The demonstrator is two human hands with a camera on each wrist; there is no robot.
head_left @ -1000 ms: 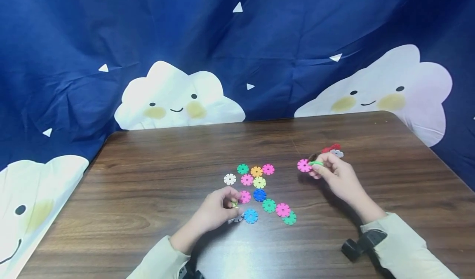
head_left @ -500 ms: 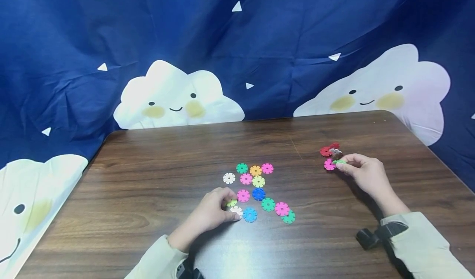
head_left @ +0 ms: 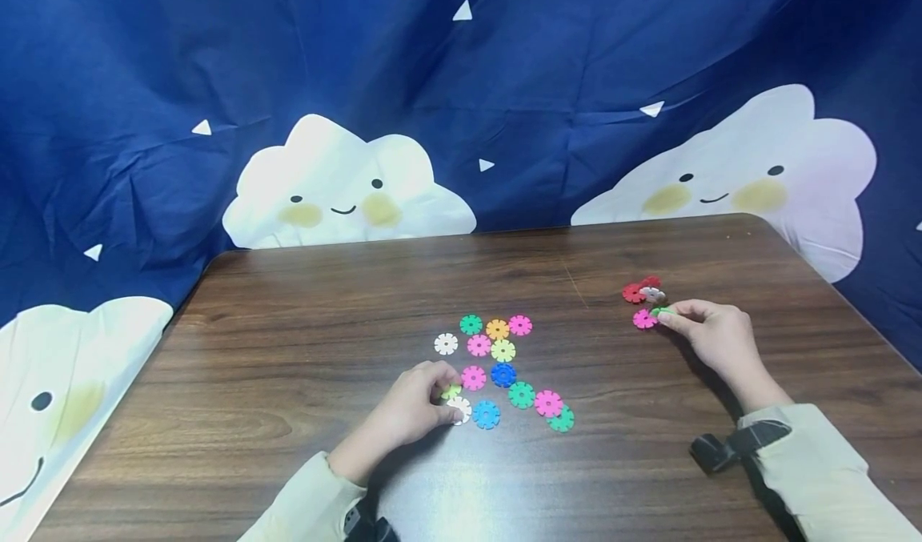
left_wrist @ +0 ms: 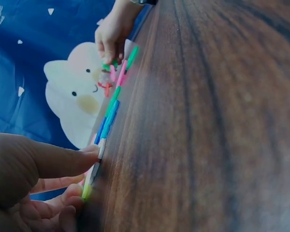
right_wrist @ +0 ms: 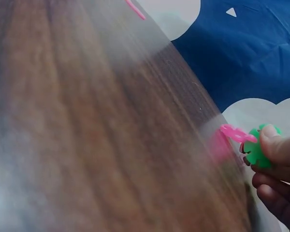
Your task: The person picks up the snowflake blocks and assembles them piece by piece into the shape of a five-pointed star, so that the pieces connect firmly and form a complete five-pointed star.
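**Two grips, well apart**

Behind everything we see a blue curtain with smiling white clouds. Beneath the hands spreads a brown table. Pale sleeves lead to the left hand and the right hand, with black gear strapped at each wrist.

The rest is small, notched discs. The left hand curls round two on the table: its thumb touches a white disc, its fingers a lime disc. The right hand pinches a green disc between thumb and fingers; a pink disc joins it on the left hand's side. Just beyond that pinch we find a grey-white disc and two red discs, close together; we cannot tell how they connect.

Immediately right of the left hand lie a sky-blue disc, a second pink disc and a deep-blue disc. Between the hands, nearer the left, runs a green-pink-green row. Beyond the left hand we count six more discs.
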